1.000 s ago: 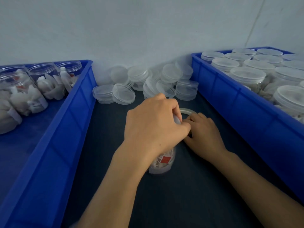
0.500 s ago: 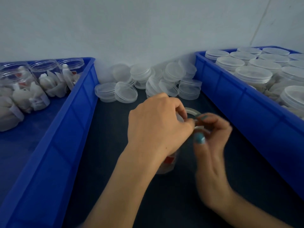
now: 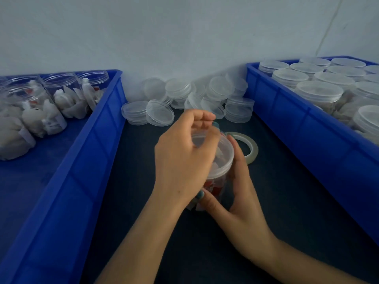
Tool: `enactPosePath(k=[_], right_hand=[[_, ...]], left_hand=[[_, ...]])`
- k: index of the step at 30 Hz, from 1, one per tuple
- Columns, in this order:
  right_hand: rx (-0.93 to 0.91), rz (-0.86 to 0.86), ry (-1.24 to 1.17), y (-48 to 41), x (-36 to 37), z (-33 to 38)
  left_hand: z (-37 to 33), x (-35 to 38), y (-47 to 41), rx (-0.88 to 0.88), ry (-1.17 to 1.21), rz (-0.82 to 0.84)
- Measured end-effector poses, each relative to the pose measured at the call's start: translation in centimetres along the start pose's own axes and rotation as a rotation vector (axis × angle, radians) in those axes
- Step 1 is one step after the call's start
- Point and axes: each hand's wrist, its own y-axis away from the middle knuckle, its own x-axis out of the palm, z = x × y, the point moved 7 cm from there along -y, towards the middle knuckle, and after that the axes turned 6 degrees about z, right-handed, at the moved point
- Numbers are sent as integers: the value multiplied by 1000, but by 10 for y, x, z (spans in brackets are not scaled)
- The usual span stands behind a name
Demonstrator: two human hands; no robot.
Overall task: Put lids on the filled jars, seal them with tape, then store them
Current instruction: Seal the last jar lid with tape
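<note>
A clear filled jar (image 3: 220, 160) with a lid on it stands on the dark table between two blue bins. My left hand (image 3: 180, 160) arches over the lid, its fingers curled to the far rim and its palm against the jar's left side. My right hand (image 3: 240, 201) grips the jar from the right, thumb across the lower front and fingers behind it. A roll of clear tape (image 3: 251, 149) lies flat on the table just right of the jar, touched by neither hand.
A pile of loose clear lids (image 3: 160, 115) lies against the back wall. The left blue bin (image 3: 98, 128) holds filled jars without lids (image 3: 61, 93). The right blue bin (image 3: 307, 128) holds several lidded jars (image 3: 320, 93).
My right hand left the tape roll, lifted with something pinched near the lid, and now wraps the jar's side. My left hand's fingers rose off the lid top, which now shows.
</note>
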Motion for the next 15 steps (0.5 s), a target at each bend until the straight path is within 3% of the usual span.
enactPosePath(k=[3,7,15], right_hand=[[21,-6,14,-2,-4,-7],[44,6,-25,-9,-11,-10],[20,28,55,-13,-17,-8]], left_hand=[[17,0,2,-27,368,-27],[35,12,11,-49,622,-41],[47,20,15,-88,667,-11]])
